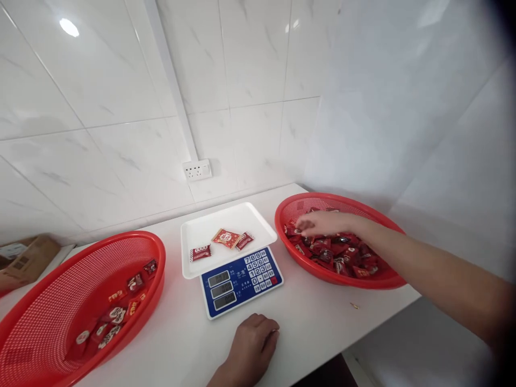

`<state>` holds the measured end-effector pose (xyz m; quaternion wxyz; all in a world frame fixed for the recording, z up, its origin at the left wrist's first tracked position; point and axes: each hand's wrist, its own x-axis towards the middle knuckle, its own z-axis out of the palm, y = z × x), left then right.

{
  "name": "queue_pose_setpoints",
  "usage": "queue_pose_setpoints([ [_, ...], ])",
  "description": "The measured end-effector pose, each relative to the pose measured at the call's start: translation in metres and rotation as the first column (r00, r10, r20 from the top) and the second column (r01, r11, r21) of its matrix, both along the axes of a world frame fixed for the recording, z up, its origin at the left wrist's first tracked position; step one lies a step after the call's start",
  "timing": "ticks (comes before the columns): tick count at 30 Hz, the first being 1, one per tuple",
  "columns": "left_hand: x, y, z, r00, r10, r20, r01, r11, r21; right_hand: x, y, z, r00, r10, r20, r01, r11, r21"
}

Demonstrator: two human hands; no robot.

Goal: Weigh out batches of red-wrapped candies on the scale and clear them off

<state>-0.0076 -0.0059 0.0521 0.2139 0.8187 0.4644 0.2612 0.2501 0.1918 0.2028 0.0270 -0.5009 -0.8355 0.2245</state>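
My right hand (318, 223) reaches over the right red basket (296, 201), its fingers curled down against the red-wrapped candies (341, 250). What those fingers hold, if anything, is hidden. Loosely closed, my left hand (255, 346) rests on the white table in front of the digital scale (242, 282), with no item showing in it. On the scale's white tray (213, 217) lie three wrapped pieces: a larger red and gold packet (226, 238), a small dark red candy (244, 241) touching or close beside it, and another small candy (200, 253) apart at the left.
A second red basket (155, 252) at the left holds several wrapped candies (116, 314). Behind it stands an open cardboard box (30, 260). A small gold scrap (354, 306) lies near the table's front edge. A socket (197, 170) is on the tiled wall.
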Motion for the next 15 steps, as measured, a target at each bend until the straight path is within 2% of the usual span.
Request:
queue_pose_setpoints([
  [2,0.002,0.0,-0.001,1.0,-0.001,-0.012,0.001,1.0,0.013,0.003,-0.014,-0.021,0.996,0.04,0.073,-0.04,0.999,-0.007],
  [4,0.003,0.001,-0.002,1.0,0.002,-0.018,-0.002,1.0,0.017,-0.002,-0.024,-0.044,0.99,0.043,0.133,-0.049,0.998,0.04],
  [7,0.003,0.003,-0.003,1.0,0.019,0.003,-0.019,1.0,0.002,-0.007,-0.021,-0.061,0.976,-0.009,0.219,-0.016,0.994,0.111],
  [9,0.003,0.003,-0.004,0.999,0.036,0.033,-0.036,0.999,-0.016,-0.003,-0.007,-0.059,0.956,-0.082,0.282,0.043,0.989,0.141],
  [12,0.001,0.003,-0.004,0.997,0.051,0.059,-0.049,0.998,-0.04,0.013,0.023,-0.044,0.913,-0.215,0.348,0.159,0.97,0.183],
  [15,0.001,0.003,-0.005,0.997,0.055,0.059,-0.052,0.998,-0.045,0.02,0.042,-0.036,0.908,-0.256,0.331,0.197,0.96,0.2],
])
